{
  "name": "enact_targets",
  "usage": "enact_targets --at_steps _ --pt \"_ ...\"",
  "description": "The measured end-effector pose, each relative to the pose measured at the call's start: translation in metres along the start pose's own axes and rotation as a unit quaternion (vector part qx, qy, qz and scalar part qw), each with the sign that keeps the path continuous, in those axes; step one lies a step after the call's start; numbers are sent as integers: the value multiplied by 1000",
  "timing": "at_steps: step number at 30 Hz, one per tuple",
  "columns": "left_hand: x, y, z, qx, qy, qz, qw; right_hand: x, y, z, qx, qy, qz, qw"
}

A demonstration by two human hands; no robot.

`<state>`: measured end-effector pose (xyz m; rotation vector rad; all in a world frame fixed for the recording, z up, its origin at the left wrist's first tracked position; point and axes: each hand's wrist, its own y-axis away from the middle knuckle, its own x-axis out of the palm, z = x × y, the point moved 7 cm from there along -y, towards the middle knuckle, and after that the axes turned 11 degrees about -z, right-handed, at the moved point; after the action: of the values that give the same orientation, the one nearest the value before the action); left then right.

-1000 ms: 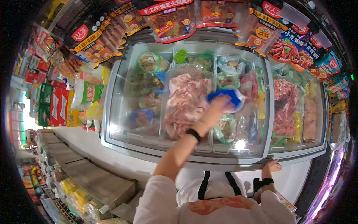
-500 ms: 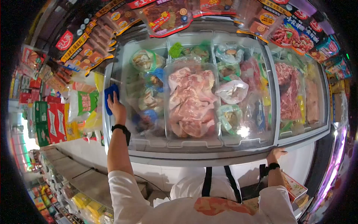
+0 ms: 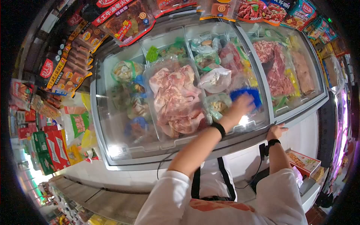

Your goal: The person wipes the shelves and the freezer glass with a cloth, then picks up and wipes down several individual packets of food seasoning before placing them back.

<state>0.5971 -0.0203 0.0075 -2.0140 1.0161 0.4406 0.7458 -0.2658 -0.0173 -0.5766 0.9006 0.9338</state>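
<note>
My left hand [image 3: 242,107], smeared by motion, presses a blue cloth [image 3: 252,96] against the right part of the large sliding glass lid [image 3: 112,108] of a chest freezer. My right hand [image 3: 277,131] holds the freezer's front rim [image 3: 240,144] near where the two lids meet, with one finger sticking out to the right. Beneath the glass, a clear bin of raw meat [image 3: 174,97] sits in the middle. Tied bags of food [image 3: 215,80] lie beside it, partly behind my left hand and forearm.
A smaller right lid covers more red meat [image 3: 272,71]. Packaged foods [image 3: 129,24] line the freezer's back edge. Boxes [image 3: 56,146] and bagged goods [image 3: 77,122] stand at the left. A printed box [image 3: 303,161] lies at the lower right, and a thin cable hangs by my right wrist.
My left hand has swept the blue cloth from the lid's left frame across to the right side of the glass. My right hand stays at the front rim. The view has turned somewhat.
</note>
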Motion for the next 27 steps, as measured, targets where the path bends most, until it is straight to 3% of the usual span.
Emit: enact_targets --at_steps 1,2,5,7,11,12,14,16,17,19,21,23,24,25,27 --pt "21 16 -24 20 8 87 996 -2 3 1 4 -3 1 1000" --pt "14 25 -44 36 42 110 992 -4 4 2 9 -3 7 1000" --pt "-31 44 -26 74 71 129 986 1 -2 -4 11 -14 13 1000" --pt "-99 54 3 38 -13 107 993 5 -4 -7 13 -27 14 999" --pt "-254 119 83 -171 -190 -56 965 -4 1 0 5 -13 12 1000" --pt "-286 154 107 -201 -266 -96 938 -4 3 3 9 -12 21 1000" --pt "-346 213 122 -364 -247 -202 875 2 2 -2 16 -37 16 999" --pt "-381 261 120 -361 -415 -181 815 4 -1 -5 35 -66 12 997" --pt "-384 269 112 -360 -417 -182 814 5 -3 -7 35 -68 15 997" --pt "-390 289 105 -436 -411 -167 783 8 -7 -9 38 -33 6 999" --pt "-386 283 81 -401 -404 -167 805 6 -5 -8 42 -30 11 999" --pt "-374 285 70 -416 -173 -200 870 7 -5 -7 42 -28 19 999" --pt "-376 297 68 -436 -122 -263 852 6 -5 -7 22 -21 5 1000" --pt "-375 308 69 -435 -125 -266 851 5 -4 -6 3 -14 -9 1000" --pt "-377 347 79 -476 -23 -407 779 4 0 -5 7 -11 8 1000"
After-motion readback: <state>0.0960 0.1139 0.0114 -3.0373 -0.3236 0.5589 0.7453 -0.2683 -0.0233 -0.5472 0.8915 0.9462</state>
